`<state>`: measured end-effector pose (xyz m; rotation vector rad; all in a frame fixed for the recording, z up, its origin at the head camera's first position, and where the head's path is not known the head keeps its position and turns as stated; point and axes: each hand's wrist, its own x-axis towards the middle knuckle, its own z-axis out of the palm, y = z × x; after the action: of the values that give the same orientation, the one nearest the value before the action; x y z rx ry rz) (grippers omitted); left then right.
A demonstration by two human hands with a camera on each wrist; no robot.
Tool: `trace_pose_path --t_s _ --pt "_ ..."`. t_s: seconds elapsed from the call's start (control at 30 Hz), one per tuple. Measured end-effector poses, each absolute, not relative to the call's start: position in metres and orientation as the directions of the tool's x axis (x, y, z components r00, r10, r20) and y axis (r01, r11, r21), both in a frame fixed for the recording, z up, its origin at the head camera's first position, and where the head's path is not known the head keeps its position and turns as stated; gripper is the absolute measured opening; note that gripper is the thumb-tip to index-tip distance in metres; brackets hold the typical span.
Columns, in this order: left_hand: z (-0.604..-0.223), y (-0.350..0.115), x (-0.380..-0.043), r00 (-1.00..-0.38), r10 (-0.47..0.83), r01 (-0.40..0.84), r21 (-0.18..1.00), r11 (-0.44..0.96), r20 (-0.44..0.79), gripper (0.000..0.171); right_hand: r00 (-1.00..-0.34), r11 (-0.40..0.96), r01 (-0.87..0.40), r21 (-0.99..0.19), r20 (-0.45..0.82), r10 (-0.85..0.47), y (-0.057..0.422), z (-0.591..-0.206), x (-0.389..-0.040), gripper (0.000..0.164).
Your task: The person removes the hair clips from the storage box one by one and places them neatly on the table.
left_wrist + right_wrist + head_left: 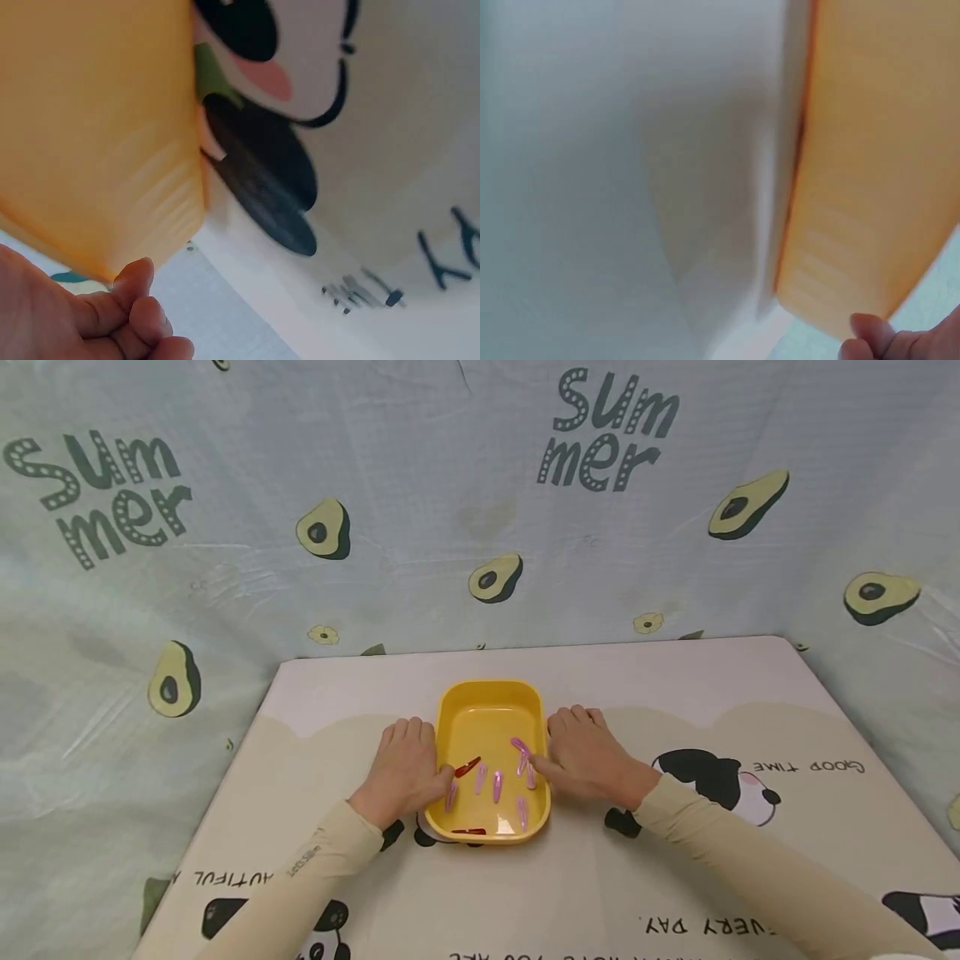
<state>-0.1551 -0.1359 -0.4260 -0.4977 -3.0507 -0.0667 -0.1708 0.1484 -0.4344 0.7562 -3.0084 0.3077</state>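
A yellow rectangular tray [492,710] with rounded corners rests on the table in the head view. Inside lie several pink snap hair clips [497,787], along with a dark red hair clip [467,767] near the left wall and another red clip [469,832] by the front wall. My left hand [403,770] grips the left rim, thumb over the edge. On the opposite side, my right hand [588,756] holds the right rim, its thumb reaching inside beside the pink clips. Both wrist views show the tray's outer wall [97,135] with curled fingers at its rim.
A pale tabletop [585,877] printed with pandas and lettering spreads around the tray. Behind it hangs a light curtain [420,460] with avocado and "summer" prints, which also runs down the left and right sides.
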Motion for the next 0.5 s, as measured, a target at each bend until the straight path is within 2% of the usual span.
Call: trace_pose_path --t_s 0.13,0.3,0.5 --pt "-0.427 -0.137 -0.156 -0.944 0.324 0.327 0.054 0.943 0.056 0.033 -0.893 0.859 -0.448 -0.247 0.077 -0.444 0.148 -0.423 -0.178 0.051" --pt "-0.427 -0.135 -0.155 -0.944 0.323 0.327 0.065 0.943 0.073 0.03 -0.871 0.817 -0.491 -0.301 0.164 -0.463 0.146 -0.407 -0.189 0.057" --pt "-0.428 -0.135 -0.155 -0.943 0.318 0.326 0.077 0.942 0.096 0.027 -0.861 0.695 -0.503 -0.514 0.223 -0.458 0.134 -0.392 -0.199 0.053"
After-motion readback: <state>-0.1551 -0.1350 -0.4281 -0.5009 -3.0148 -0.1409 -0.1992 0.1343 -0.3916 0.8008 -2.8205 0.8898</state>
